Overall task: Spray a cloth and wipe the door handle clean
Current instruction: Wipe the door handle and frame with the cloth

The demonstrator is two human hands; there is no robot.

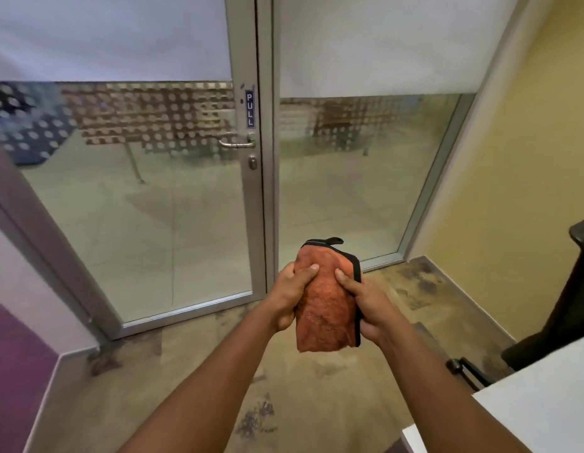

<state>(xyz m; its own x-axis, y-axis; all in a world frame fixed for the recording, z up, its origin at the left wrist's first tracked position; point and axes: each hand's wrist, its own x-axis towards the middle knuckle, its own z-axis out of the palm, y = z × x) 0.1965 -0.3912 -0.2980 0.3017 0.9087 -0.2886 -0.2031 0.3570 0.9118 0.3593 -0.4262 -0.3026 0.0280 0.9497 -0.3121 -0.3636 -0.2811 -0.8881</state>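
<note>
Orange terry, folded into a thick pad with a black trim, sat upright between both hands, and that was the cloth (326, 308) held out in front of me at about waist height. I judged it was folded like that to give a firm, palm-sized face for rubbing a narrow lever rather than a loose rag that flaps about. My left hand (292, 297) was wrapped round the pad's left edge, thumb pressed across the front near the top, fingers curled behind it. My right hand (362, 308) mirrored it on the other side, thumb on the orange face, fingers tucked round the black-edged back. So both hands were closed on the cloth, neither one free, and no spray bottle showed anywhere in the head view. Whether the fabric was already damp I could not tell; it looked evenly coloured.

Straight ahead and well apart from the hands was the door handle (237, 143), a metal lever on the grey frame of the glass door (153, 207), just below a small blue PULL sign (250, 108) and above a round lock (253, 162). The door looked shut against its neighbouring pane. To my right stood the corner of a white counter (545, 407) and a black office chair (565, 305), with mottled brown floor (192, 371) underfoot. My reading: the wipe itself had not started, since the cloth was nowhere near the lever.
</note>
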